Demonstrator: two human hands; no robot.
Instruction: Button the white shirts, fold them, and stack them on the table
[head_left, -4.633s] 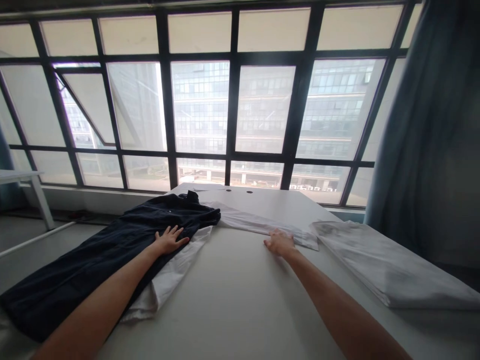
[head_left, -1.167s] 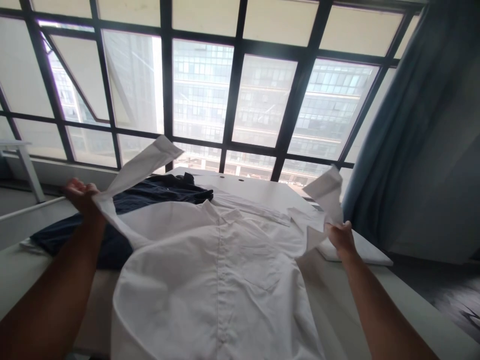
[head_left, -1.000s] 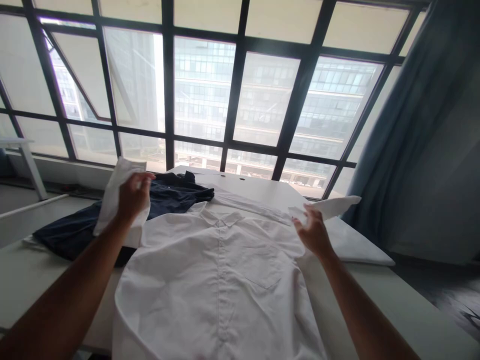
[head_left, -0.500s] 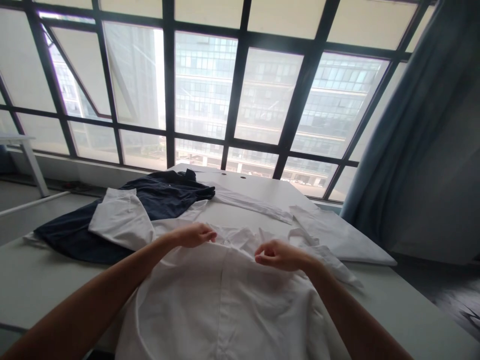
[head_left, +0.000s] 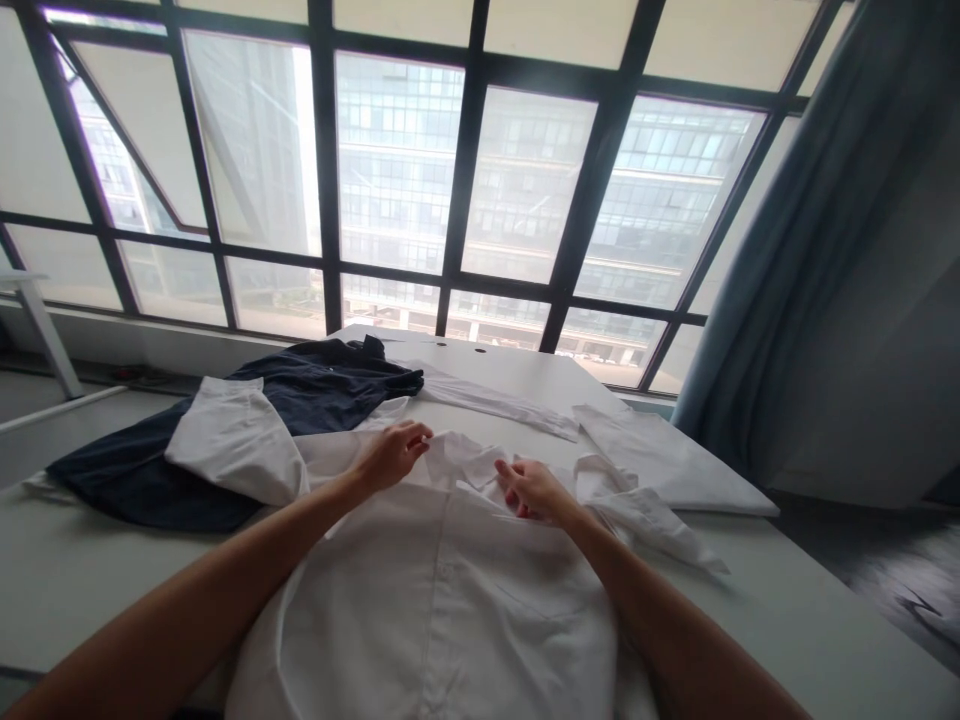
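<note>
A white button-up shirt (head_left: pixel 442 600) is spread in front of me, its button placket running toward me and its collar (head_left: pixel 465 455) at the far end. At the left of the collar, my left hand (head_left: pixel 396 455) has its fingers curled in a pinch on the shirt's fabric. Just right of the collar, my right hand (head_left: pixel 531 488) is closed on the shirt near the top of the placket, some fingertips hidden by the hand. One white sleeve (head_left: pixel 232 440) lies out to the left; the other sleeve (head_left: pixel 660 520) is crumpled at the right.
A dark navy garment (head_left: pixel 315 385) lies on the white table (head_left: pixel 795 590) at the left, partly under the white sleeve. Folded white cloth (head_left: pixel 675 465) rests at the right. Large windows (head_left: pixel 397 160) stand behind the table, with a blue-grey curtain (head_left: pixel 757 300) at the right.
My right hand has shifted a little left and away from me, closer to the collar. The left hand has risen slightly, and the shirt front's upper edge has moved. The camera has turned slightly.
</note>
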